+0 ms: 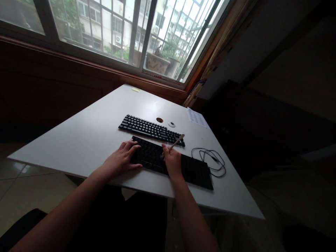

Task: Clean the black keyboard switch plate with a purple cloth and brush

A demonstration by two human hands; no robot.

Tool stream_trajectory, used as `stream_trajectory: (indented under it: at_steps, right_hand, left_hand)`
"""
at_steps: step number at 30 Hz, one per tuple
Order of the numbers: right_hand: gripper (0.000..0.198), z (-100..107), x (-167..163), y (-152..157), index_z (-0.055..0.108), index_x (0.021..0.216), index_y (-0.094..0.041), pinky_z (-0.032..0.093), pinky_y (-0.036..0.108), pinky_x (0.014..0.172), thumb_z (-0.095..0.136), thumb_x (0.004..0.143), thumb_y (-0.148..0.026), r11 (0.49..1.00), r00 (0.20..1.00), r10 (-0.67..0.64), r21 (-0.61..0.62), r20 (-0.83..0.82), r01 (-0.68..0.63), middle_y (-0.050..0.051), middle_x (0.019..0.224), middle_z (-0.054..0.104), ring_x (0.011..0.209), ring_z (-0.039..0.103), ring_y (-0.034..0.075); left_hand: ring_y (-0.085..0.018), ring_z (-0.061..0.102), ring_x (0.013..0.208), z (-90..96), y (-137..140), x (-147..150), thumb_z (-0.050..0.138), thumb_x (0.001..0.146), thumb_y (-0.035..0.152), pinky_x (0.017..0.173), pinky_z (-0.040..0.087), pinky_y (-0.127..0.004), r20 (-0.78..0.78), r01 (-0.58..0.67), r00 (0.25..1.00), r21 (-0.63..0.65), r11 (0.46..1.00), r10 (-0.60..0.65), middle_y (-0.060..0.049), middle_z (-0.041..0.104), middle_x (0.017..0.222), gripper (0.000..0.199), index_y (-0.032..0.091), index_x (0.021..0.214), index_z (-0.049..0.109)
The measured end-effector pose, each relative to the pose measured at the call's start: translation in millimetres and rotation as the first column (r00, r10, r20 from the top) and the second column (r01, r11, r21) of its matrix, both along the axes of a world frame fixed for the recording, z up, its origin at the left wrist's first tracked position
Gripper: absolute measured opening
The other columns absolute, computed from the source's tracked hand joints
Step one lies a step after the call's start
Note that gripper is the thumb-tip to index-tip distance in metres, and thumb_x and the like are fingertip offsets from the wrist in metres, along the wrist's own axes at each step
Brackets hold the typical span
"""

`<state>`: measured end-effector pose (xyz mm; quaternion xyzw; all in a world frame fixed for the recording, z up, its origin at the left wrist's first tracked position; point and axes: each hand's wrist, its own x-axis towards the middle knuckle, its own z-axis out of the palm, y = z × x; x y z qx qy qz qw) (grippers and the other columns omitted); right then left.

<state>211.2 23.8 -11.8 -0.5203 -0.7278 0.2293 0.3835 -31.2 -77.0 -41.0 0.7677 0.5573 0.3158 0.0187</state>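
A black keyboard [195, 169] lies near the front edge of the white table. My left hand [124, 155] holds its left end, with the fingers over the far side and the thumb along the near side. In my right hand [172, 161] is a slim brush [178, 140] with a pale handle, tilted up to the right. Its purplish lower end points down at the keys and is partly hidden by the fingers. Just beyond lies a second black keyboard [149, 127], touched by neither hand.
A coiled black cable [214, 159] sits right of the front keyboard. Behind the keyboards are a round hole [159, 120] in the table [86, 140] and a grey ring [171, 124]. Printed paper [197, 118] lies at the right edge, a yellow slip [135, 90] at the far corner, below a barred window.
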Motion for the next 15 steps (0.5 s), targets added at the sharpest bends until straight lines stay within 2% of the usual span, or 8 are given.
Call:
stream_trajectory:
  at_steps: [7,12,15]
  right_hand:
    - [0.062,-1.4,1.4,5.7,0.059,0.055,-0.022,0.040,0.024,0.051,0.046,0.095,-0.068,0.995,0.994,0.075,-0.070,0.082,-0.069,0.000,0.048,0.060,0.047,0.060,0.016]
    - [0.062,-1.9,1.3,2.9,0.060,0.060,-0.021,0.039,0.024,0.050,0.046,0.095,-0.070,1.000,1.000,0.003,-0.013,-0.007,-0.003,0.000,0.047,0.059,0.045,0.059,0.015]
    - [0.061,-1.8,1.6,3.7,0.060,0.060,-0.021,0.040,0.024,0.051,0.047,0.094,-0.070,1.000,1.000,0.001,-0.010,0.006,-0.001,-0.001,0.047,0.058,0.045,0.059,0.015]
  left_hand:
    - [-0.037,0.036,0.141,1.3,-0.3,0.7,0.072,0.086,0.054,0.114,0.043,-0.057,0.000,-0.006,1.000,-0.005,1.000,0.006,-0.014,0.041,0.149,0.070,0.025,0.141,0.041]
    - [-0.037,0.035,0.142,-0.1,0.3,0.6,0.073,0.087,0.055,0.115,0.042,-0.058,-0.007,-0.002,1.000,-0.007,1.000,0.002,-0.013,0.040,0.149,0.070,0.025,0.142,0.041]
    - [-0.038,0.034,0.142,-0.9,1.4,-0.6,0.072,0.087,0.054,0.115,0.041,-0.058,-0.023,0.009,1.000,-0.003,1.000,-0.009,-0.014,0.040,0.149,0.070,0.024,0.142,0.041]
